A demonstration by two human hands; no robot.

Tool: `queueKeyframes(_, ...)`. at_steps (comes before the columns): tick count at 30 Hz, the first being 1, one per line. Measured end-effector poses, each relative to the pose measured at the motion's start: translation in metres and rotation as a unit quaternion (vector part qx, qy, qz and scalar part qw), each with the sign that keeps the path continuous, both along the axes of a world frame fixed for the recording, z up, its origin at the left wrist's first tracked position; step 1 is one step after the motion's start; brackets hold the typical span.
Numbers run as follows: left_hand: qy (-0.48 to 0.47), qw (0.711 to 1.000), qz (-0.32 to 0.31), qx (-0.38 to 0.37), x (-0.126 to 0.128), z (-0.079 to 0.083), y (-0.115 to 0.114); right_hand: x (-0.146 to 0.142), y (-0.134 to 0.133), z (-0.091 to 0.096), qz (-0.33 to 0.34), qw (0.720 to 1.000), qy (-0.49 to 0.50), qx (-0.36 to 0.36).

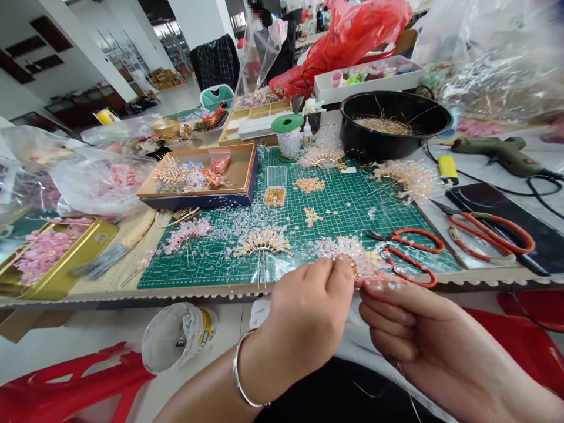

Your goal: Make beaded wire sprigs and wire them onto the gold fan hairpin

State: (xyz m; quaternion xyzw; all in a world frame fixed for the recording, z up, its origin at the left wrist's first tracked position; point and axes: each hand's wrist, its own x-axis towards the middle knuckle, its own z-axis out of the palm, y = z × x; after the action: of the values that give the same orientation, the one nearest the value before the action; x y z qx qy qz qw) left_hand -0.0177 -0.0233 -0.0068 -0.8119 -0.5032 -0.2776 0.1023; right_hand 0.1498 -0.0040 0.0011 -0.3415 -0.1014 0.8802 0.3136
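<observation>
Both hands meet over the table's front edge around a beaded hair comb (352, 252) with pink, clear and yellowish beads. My left hand (308, 308), wearing a silver bangle (239, 373), is closed on the comb's near left part. Thumb and fingertips of my right hand (405, 323) pinch at its right end, and a thin wire (409, 390) hangs below that palm. Whether those fingertips hold wire or a bead is hidden. Just beyond lie red-handled scissors (414, 241). A similar beaded comb (263, 242) rests to the left on the green cutting mat (211, 270).
Loose beads and a small bead box (275, 197) lie on the mat. A cardboard tray (247, 191) stands left, a black basin (396, 150) at the back. Right are a second pair of scissors (493, 229), a phone (529, 217) and a glue gun (497, 153). A bucket (165, 341) is below.
</observation>
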Motion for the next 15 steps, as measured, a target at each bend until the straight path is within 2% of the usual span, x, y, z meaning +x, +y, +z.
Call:
queueKeyframes(6,-0.112,0.992,-0.02,-0.047,0.002,0.01,0.007,0.001,-0.001,-0.003,0.036,0.996,0.079,0.014)
queueKeyframes(10,-0.105,0.994,-0.013,0.026,0.001,0.011,0.006,0.006,0.002,-0.009,0.086,0.984,0.142,0.067)
queueKeyframes(12,-0.063,0.996,0.001,0.069,-0.001,0.012,0.002,0.009,0.002,-0.009,0.117,0.982,0.089,0.115)
queueKeyframes(15,-0.026,0.994,0.016,0.104,0.0,0.017,-0.002,0.013,0.0,-0.005,0.144,0.968,-0.048,0.2)
